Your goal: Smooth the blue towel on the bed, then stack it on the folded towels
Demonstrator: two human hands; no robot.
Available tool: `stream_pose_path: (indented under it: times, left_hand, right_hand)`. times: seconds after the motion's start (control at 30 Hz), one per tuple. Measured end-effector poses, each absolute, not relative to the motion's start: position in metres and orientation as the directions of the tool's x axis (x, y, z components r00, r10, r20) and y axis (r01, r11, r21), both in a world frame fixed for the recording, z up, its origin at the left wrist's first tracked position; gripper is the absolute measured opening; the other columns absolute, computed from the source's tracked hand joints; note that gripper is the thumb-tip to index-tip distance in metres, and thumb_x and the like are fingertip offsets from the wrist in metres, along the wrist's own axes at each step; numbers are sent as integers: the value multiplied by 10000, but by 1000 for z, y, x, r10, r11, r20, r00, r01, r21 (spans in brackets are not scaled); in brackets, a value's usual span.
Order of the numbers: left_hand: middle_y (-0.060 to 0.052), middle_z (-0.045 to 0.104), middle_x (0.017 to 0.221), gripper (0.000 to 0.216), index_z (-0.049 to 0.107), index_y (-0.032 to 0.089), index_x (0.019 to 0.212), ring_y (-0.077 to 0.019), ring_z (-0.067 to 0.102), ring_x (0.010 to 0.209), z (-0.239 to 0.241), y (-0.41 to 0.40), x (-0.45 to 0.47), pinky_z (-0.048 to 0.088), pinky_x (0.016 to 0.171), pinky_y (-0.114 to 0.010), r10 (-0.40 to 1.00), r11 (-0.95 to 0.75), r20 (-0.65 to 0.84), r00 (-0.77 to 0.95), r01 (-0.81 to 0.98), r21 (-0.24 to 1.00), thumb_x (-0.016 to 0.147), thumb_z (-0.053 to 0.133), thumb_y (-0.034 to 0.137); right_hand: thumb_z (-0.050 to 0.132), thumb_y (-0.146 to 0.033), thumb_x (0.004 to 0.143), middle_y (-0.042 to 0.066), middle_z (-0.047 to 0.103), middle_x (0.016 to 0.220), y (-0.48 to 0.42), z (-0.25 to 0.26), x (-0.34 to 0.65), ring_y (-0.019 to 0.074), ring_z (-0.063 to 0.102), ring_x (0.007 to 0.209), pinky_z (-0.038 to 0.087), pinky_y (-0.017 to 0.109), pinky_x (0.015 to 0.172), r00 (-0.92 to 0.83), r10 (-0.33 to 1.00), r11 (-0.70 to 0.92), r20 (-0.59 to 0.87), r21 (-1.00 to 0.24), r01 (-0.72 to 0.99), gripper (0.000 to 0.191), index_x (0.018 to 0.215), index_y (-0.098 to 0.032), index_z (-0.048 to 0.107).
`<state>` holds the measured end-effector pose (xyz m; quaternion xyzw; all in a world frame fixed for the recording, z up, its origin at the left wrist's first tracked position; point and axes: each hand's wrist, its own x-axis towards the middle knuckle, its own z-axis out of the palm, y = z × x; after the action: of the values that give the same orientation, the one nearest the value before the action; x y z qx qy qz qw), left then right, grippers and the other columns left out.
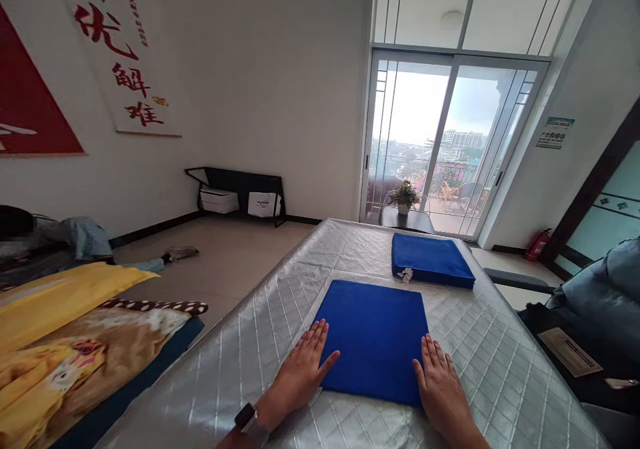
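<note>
A folded blue cloth (374, 335) lies flat on the silver quilted table cover (260, 342) in front of me. My left hand (303, 369) rests flat at the cloth's near left corner, fingers apart, a watch on the wrist. At the near right corner lies my right hand (441, 385), palm down, its fingers touching the cloth's edge. Neither hand holds anything. Farther back sits a stack of folded blue cloths (431, 259) with a white tag at its front left.
To the left lie yellow and patterned bedding (75, 342) and a person (55, 242) on the floor. A potted plant (404, 197) stands before the glass sliding door (450, 149). A dark chair (600, 302) is at the right, a black rack (240, 192) against the wall.
</note>
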<state>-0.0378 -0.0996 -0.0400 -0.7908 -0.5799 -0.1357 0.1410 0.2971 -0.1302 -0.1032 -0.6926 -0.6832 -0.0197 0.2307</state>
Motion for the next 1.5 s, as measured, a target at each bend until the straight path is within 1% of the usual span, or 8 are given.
stream_pose_path:
  times: [0.13,0.3,0.53,0.67,0.77,0.97,1.23,1.5]
  left_hand:
    - [-125,217,1689,854,250,119,1615,-286,235,1570,-40,-97,-41,263,1280,-511,865,-298,397,307,951,-87,1002,264,714]
    - [-161,237,1678,860,267,98,1612,-310,258,1560,-37,-104,-18,295,1264,-518,862,-297,394,320,947,-119,1004,256,707]
    - [-72,182,1699,760,91,222,1647,-247,219,1576,-68,-138,90,269,1283,-444,651,-709,252,716,692,-135,1033,231,648]
    - [-85,234,1679,784,13,234,1637,-269,266,1559,-82,-143,104,295,1267,-442,559,-776,258,788,607,-171,1030,296,640]
    - [-90,248,1676,793,-38,242,1625,-276,318,1539,-84,-139,79,362,1233,-427,564,-728,323,760,642,-241,1034,341,611]
    - [-83,278,1664,746,-47,278,1599,-258,389,1505,-77,-142,-6,433,1185,-421,700,-534,372,610,792,-295,1051,370,563]
    - [-101,304,1641,723,192,227,1597,-287,407,1494,-84,-156,-64,457,1163,-472,815,-340,405,415,908,-246,1023,382,623]
    - [-63,416,1610,671,315,307,1586,-284,505,1431,-87,-162,-66,505,1115,-464,745,-324,554,372,927,-187,1002,452,608]
  right_hand:
    - [243,-453,1020,19,174,1688,-146,-120,295,233,147,1577,168,464,1281,56,961,29,272,-300,954,681,1627,-147,281]
    - [203,-498,1032,17,94,1699,-157,-127,290,236,87,1583,119,457,1291,51,964,34,262,-309,951,706,1633,-131,234]
    - [201,-447,1046,29,47,1691,-159,-121,292,236,52,1580,86,462,1292,10,976,46,217,-253,966,667,1632,-132,202]
    - [226,-420,1049,34,48,1680,-159,-120,293,244,71,1577,104,477,1288,-27,976,79,215,-239,968,637,1624,-147,239]
    - [225,-442,1048,43,60,1681,-159,-120,293,245,93,1576,124,483,1287,19,975,42,222,-268,963,662,1623,-114,208]
    - [213,-483,1041,39,89,1695,-154,-128,292,251,95,1580,120,491,1289,36,965,55,261,-332,942,695,1626,-109,223]
    - [222,-502,1033,26,82,1695,-151,-135,292,243,85,1581,106,491,1291,43,962,47,271,-317,947,707,1626,-117,227]
    - [228,-508,1027,20,94,1682,-151,-130,294,249,119,1572,144,497,1286,37,972,24,230,-255,967,709,1621,-122,231]
